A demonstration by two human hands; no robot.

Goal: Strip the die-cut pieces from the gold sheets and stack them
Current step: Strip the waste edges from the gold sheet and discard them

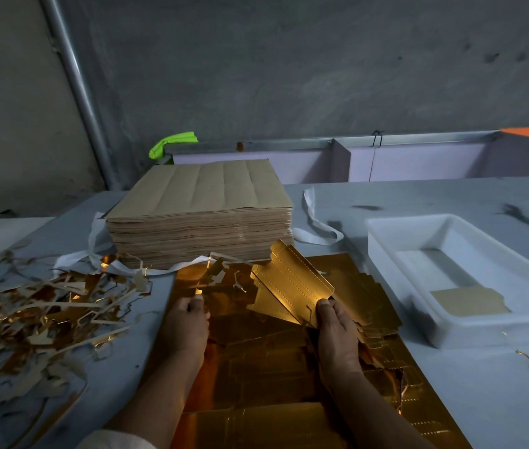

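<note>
Gold sheets (pixel 272 367) are spread at the desk's (pixel 451 400) near edge.
Scrap trimmings (pixel 30 319) are heaped at its left edge and a brown stack (pixel 198 202) is set toward the far edge; die-cut pieces (pixel 292 286) are gripped in the right hand (pixel 337 332), and a waste strip (pixel 211 277) is pinched by the left hand (pixel 188 322).

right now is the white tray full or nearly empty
Nearly empty: the white tray holds only flat tan card; most of its floor shows.
</note>
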